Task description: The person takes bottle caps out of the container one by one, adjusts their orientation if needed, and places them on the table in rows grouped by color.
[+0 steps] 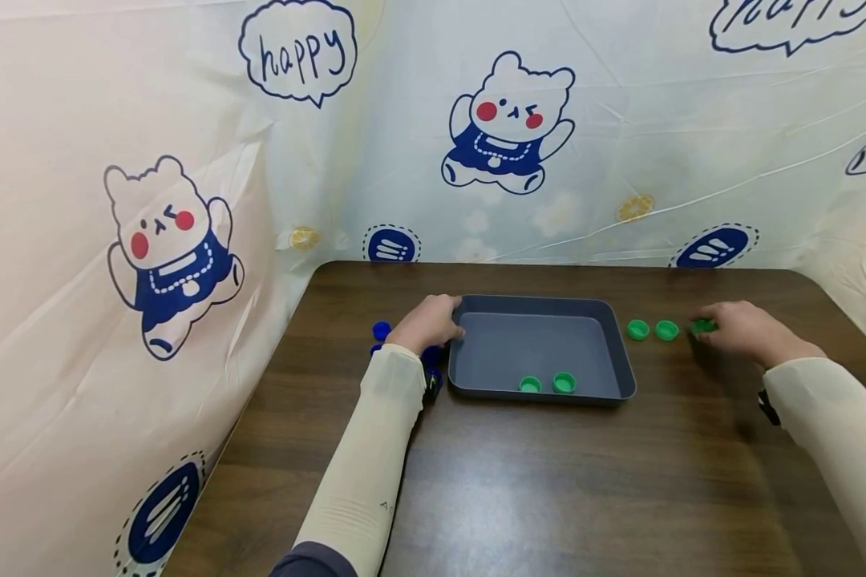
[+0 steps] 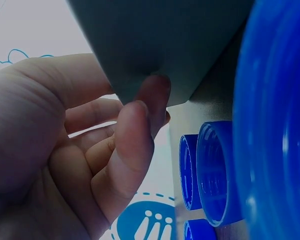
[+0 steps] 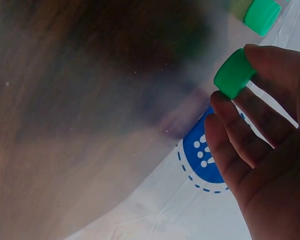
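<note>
My left hand (image 1: 427, 323) grips the left edge of a shallow dark grey tray (image 1: 534, 340), near its far corner. In the left wrist view, fingertips press against the tray's outer wall (image 2: 155, 35). Over to the right, my right hand (image 1: 746, 330) pinches a green bottle cap (image 3: 235, 74) between thumb and fingers. Two green caps (image 1: 564, 382) lie inside the tray along its near side. Two more green caps (image 1: 653, 330) sit on the table between the tray and my right hand.
Several blue bottle caps (image 1: 381, 330) stand left of the tray, partly hidden by my left hand and sleeve. The brown wooden table (image 1: 548, 481) has a printed curtain (image 1: 621, 120) behind it and at its sides.
</note>
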Motion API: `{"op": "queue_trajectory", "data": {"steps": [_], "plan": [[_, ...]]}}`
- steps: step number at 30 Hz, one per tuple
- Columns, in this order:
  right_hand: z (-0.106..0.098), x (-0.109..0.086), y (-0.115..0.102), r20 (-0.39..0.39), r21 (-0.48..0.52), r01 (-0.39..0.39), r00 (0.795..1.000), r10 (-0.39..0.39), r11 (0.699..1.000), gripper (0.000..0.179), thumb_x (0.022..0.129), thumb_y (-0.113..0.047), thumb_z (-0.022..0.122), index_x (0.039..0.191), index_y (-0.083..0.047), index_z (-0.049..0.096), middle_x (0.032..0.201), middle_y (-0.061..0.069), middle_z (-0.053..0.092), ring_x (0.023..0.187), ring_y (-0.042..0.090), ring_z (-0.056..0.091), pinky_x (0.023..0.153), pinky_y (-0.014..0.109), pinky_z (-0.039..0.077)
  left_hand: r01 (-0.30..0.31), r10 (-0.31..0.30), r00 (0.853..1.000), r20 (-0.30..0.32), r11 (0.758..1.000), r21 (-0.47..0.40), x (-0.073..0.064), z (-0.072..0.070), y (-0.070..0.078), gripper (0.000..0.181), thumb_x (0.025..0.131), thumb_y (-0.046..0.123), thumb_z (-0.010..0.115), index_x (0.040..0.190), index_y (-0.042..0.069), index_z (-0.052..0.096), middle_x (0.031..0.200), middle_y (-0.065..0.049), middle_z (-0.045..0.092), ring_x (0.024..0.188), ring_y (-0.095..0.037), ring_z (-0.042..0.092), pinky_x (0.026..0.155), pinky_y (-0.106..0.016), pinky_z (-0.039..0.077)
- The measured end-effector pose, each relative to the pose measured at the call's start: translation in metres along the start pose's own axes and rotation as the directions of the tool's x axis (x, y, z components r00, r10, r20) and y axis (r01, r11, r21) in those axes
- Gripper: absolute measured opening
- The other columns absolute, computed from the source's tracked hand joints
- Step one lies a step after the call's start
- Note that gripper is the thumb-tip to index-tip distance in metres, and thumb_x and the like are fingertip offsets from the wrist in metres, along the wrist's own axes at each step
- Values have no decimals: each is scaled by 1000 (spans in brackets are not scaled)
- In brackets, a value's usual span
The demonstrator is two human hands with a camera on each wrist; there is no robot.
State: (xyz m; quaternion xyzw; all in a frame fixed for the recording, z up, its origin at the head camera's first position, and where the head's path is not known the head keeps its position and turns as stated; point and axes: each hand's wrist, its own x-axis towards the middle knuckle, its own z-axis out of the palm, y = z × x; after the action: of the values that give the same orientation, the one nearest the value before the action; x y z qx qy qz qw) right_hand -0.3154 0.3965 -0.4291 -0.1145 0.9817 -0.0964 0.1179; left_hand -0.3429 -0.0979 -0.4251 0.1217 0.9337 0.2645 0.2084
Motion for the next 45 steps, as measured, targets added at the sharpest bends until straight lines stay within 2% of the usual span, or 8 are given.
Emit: {"op": "queue_trajectory", "data": {"steps": [5,10,17,25,38,45], "plan": [[1,-1,2,-3,3,5,1000,-5,1000,39,90,-16,67,118,9,62,112,32,60,100,49,57,82,67,44,-4,4,1000,-5,1000,5,1,0,0,71,93,17,68,153,13,32,127,-6,55,59,-24,60,53,-30,48],[5,0,3,-1,3,9,1000,-9,1000,40,90,-17,66,120,9,61,113,32,60,102,51,56,82,65,45,-6,6,1000,-2,1000,10,0,0,0,71,93,17,68,153,14,32,130,-7,55,59,-24,61,52,-30,47],[6,2,4,-6,7,13,1000,-13,1000,37,90,-17,66,118,7,63,109,29,62,97,45,58,83,65,44,-8,9,1000,-2,1000,6,0,0,0,70,93,17,68,153,14,32,123,-7,57,56,-23,59,52,-30,47],[6,2,1,-7,16,18,1000,-17,1000,33,90,-15,66,115,5,65,105,26,64,93,40,59,81,63,46,-16,16,1000,-6,1000,3,-1,-1,0,70,93,17,68,153,13,32,130,-8,55,61,-24,62,55,-31,49],[8,2,2,-12,19,15,1000,-14,1000,34,89,-16,67,116,4,65,107,27,64,96,43,58,84,65,44,-8,8,1000,-10,1000,-2,0,0,1,71,92,17,69,153,13,32,118,-7,59,60,-24,61,54,-31,49],[10,2,3,-14,13,13,1000,-12,1000,37,89,-16,66,118,7,63,109,29,62,96,43,58,83,66,43,-22,22,1000,-17,1000,7,0,1,0,71,93,17,69,153,13,32,102,-6,63,61,-24,62,57,-32,50]]}}
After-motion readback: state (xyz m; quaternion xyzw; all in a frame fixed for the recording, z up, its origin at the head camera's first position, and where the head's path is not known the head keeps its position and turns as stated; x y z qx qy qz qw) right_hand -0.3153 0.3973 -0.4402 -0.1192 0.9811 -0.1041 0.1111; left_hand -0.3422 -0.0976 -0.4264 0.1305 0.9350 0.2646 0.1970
